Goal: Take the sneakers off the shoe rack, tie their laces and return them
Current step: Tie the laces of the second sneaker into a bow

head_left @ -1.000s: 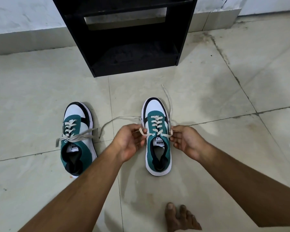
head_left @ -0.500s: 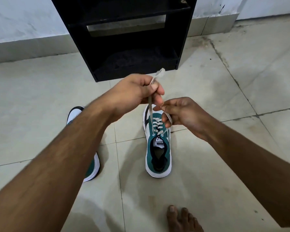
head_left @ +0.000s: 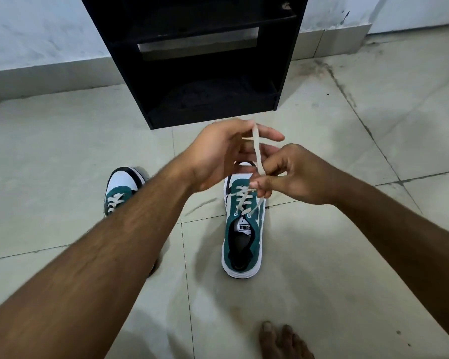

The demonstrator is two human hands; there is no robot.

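Observation:
Two green, white and black sneakers stand on the floor tiles, toes toward the rack. The right sneaker [head_left: 243, 229] is under my hands, its cream lace [head_left: 257, 151] pulled up from the eyelets. My left hand [head_left: 218, 154] holds the lace's upper end between thumb and fingers. My right hand [head_left: 293, 174] pinches the lace lower down, just above the shoe's toe. The left sneaker [head_left: 119, 187] is mostly hidden behind my left forearm; only its toe and some lacing show.
A black shoe rack [head_left: 200, 60] stands against the wall straight ahead, its shelves holding nothing I can see. My bare foot [head_left: 280, 340] is at the bottom edge. Pale floor tiles [head_left: 373, 141] spread all around.
Both hands rose from the shoe's eyelets, lifting the laces above the toe. My left hand's fingers have since spread a little while the right hand took the lace lower down.

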